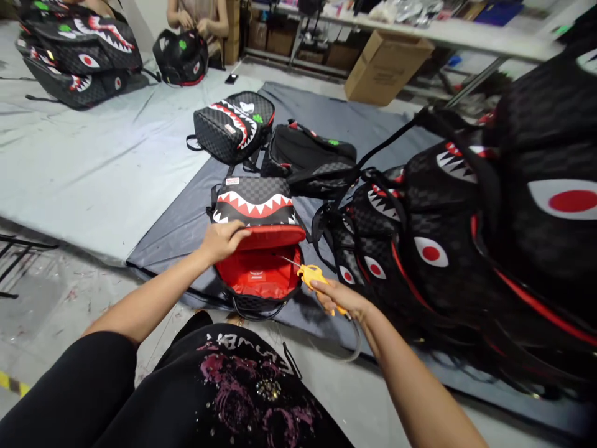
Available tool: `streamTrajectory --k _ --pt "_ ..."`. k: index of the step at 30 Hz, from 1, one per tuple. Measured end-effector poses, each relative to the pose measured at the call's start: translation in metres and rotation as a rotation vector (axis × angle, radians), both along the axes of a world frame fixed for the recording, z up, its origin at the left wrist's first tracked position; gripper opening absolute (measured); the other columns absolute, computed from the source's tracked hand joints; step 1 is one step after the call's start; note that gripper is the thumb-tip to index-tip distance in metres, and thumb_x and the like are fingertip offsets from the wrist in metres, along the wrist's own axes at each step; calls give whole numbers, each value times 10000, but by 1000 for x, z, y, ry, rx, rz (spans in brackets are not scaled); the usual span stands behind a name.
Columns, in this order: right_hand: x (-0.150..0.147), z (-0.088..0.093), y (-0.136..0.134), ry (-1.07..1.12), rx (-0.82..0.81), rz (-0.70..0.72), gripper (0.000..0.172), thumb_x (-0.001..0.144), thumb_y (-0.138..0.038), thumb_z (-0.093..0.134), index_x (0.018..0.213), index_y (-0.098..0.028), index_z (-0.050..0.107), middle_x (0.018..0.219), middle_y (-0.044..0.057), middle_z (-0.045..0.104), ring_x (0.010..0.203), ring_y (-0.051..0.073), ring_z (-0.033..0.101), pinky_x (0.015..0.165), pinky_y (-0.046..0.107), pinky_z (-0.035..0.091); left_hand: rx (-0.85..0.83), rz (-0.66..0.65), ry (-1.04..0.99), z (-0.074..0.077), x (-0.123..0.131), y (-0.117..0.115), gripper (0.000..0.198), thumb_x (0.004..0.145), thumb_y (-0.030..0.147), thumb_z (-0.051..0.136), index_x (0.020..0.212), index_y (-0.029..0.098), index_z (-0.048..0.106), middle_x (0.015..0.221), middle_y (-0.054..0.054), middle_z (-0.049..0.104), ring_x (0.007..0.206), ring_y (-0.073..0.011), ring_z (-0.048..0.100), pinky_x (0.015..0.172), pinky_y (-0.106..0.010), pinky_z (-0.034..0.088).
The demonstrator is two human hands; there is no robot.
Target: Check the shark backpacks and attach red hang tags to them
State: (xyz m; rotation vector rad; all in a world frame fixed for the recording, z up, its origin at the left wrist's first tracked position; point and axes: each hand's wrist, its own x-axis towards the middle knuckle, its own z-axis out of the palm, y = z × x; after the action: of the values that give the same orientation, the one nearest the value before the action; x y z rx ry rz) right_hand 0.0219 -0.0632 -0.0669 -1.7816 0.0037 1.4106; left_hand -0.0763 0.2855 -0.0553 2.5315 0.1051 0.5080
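A black checkered backpack (254,202) with a shark-mouth print lies open on the dark grey mat (177,230), showing its red lining (256,274). My left hand (222,240) grips the edge of its opened flap, fingers closed. My right hand (339,300) is wrapped round a yellow air blow gun (311,274) whose thin metal nozzle points into the red inside. A clear hose (351,348) loops from the gun toward the floor.
A tall heap of the same backpacks (466,236) fills the right side. Two more bags (237,124) (310,158) lie beyond the open one. Another person's hands (191,22) work a bag (181,57) at the back. A cardboard box (385,65) stands by shelving.
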Motion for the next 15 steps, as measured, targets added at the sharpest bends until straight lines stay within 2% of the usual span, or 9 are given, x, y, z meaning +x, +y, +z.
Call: streamTrajectory --k 3,4,5,7,9,10,11,12,15 --pt "-31 -18 -24 -21 -52 -46 603 648 -734 691 824 -182 524 415 -134 334 334 43 283 343 169 282 -18 -287 80 -4 -41 -12 414 957 528 436 964 204 694 880 -68 736 830 -206 689 766 -307 500" --pt "-44 -24 -33 -28 -52 -88 613 642 -741 691 830 -179 532 417 -130 346 334 49 310 346 170 284 -74 -322 109 -10 -54 -11 413 955 536 433 1039 218 682 987 -74 735 930 -218 685 845 -331 509" --pt "-57 -30 -41 -12 -32 -144 620 628 -741 702 826 -179 532 426 -120 376 342 54 343 359 174 304 -158 -276 124 -18 -64 -8 424 954 540 428 1142 231 650 1130 -83 709 1060 -230 657 940 -356 494" --pt "-83 -37 -57 54 36 -296 603 630 -716 719 842 -180 542 487 -69 501 397 90 470 436 218 421 -366 39 151 -40 -76 4 544 938 555 439 1361 220 503 1415 -116 546 1314 -263 506 1114 -429 390" --pt "-103 -39 -70 107 93 -441 600 633 -666 755 928 -173 582 586 -22 604 489 132 582 545 271 504 -600 361 259 -66 -73 16 771 876 586 518 1492 169 315 1560 -162 353 1440 -311 342 1184 -502 282" --pt "-111 -38 -75 125 112 -491 597 641 -642 766 966 -172 595 622 -9 630 532 148 614 592 291 525 -715 416 322 -78 -67 18 883 834 592 574 1521 150 241 1585 -177 298 1457 -325 308 1192 -514 264" --pt "-118 -37 -78 133 123 -530 597 647 -625 774 995 -171 603 643 -4 641 563 159 634 627 305 536 -815 390 371 -89 -60 18 977 790 589 630 1537 140 189 1594 -185 273 1458 -330 303 1195 -509 262" --pt "-122 -37 -81 123 125 -567 599 652 -618 777 1011 -169 608 653 -3 645 587 168 647 651 313 542 -886 305 389 -98 -52 14 1037 758 578 672 1546 138 162 1593 -183 278 1450 -325 321 1197 -492 272" --pt "-124 -39 -85 -90 14 -763 638 645 -663 746 1028 -172 604 675 -9 647 637 190 674 684 323 554 -870 53 330 -107 -28 -11 944 791 551 669 1540 174 234 1540 -149 392 1392 -299 415 1170 -467 336"
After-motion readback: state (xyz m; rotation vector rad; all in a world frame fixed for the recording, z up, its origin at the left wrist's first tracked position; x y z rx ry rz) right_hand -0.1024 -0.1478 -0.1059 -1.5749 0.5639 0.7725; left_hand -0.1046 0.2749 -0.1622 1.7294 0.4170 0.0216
